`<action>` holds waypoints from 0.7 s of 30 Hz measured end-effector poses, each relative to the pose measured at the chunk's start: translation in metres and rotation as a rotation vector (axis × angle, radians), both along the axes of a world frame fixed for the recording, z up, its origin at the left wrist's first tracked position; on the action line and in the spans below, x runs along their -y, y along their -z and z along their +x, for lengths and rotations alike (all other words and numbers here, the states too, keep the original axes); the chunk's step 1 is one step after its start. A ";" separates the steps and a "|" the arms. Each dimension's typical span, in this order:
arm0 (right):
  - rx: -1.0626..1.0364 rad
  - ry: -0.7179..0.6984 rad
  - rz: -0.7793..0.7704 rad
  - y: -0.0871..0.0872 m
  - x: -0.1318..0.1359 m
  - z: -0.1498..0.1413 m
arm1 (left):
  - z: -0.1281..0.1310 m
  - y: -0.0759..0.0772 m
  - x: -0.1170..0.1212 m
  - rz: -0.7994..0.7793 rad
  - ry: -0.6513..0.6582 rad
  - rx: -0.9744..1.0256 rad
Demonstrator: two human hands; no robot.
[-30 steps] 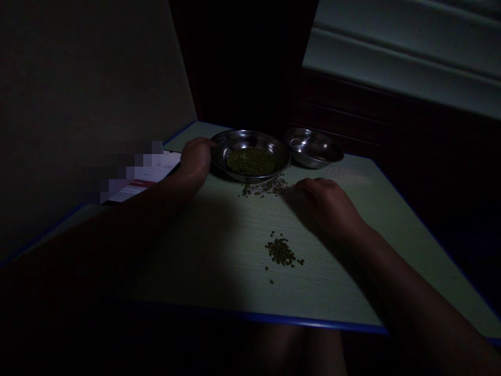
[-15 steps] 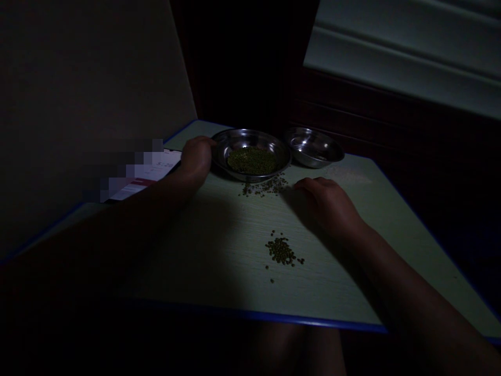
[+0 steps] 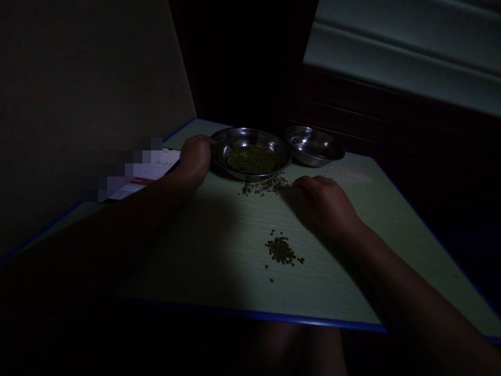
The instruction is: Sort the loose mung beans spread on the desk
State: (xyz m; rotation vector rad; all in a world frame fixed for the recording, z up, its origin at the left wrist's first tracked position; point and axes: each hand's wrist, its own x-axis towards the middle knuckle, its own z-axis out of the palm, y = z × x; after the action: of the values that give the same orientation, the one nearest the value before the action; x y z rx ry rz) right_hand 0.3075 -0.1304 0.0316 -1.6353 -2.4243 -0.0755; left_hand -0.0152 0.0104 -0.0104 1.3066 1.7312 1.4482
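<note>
A steel dish [image 3: 235, 140] holding green beans [image 3: 251, 159] stands at the far side of a pale table [image 3: 219, 245]. My left hand [image 3: 197, 155] is curled around the dish's left rim. My right hand [image 3: 324, 201] rests palm down on the table, fingers bent, its fingertips beside a scatter of loose beans [image 3: 264, 186] just in front of the dish. A second small heap of beans [image 3: 281, 251] lies nearer me, left of my right wrist. The room is very dark.
A second, nearly empty steel dish [image 3: 314, 146] sits to the right of the first. A white printed paper [image 3: 143, 175] lies at the table's left edge under my left forearm. The table has a blue rim [image 3: 274, 317]. A wall rises at the left.
Almost nothing differs; both hands and the dishes hold the same places, with only a slight shift of the view.
</note>
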 end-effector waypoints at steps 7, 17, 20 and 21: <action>0.005 0.062 -0.031 -0.008 0.005 -0.005 | -0.001 0.004 -0.001 0.019 0.000 0.002; -0.055 0.024 0.043 0.005 -0.001 0.002 | 0.006 -0.004 0.003 0.005 -0.031 0.001; -0.063 -0.009 0.048 0.008 -0.004 0.004 | 0.007 -0.005 0.004 -0.004 -0.026 0.012; -0.056 -0.014 0.037 0.008 -0.004 0.004 | 0.007 -0.004 0.004 0.002 -0.022 0.012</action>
State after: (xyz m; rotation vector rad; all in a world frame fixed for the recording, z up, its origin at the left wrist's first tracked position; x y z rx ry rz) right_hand 0.3112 -0.1268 0.0238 -1.5835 -2.3782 -0.0711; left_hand -0.0087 0.0065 -0.0063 1.2806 1.7417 1.4674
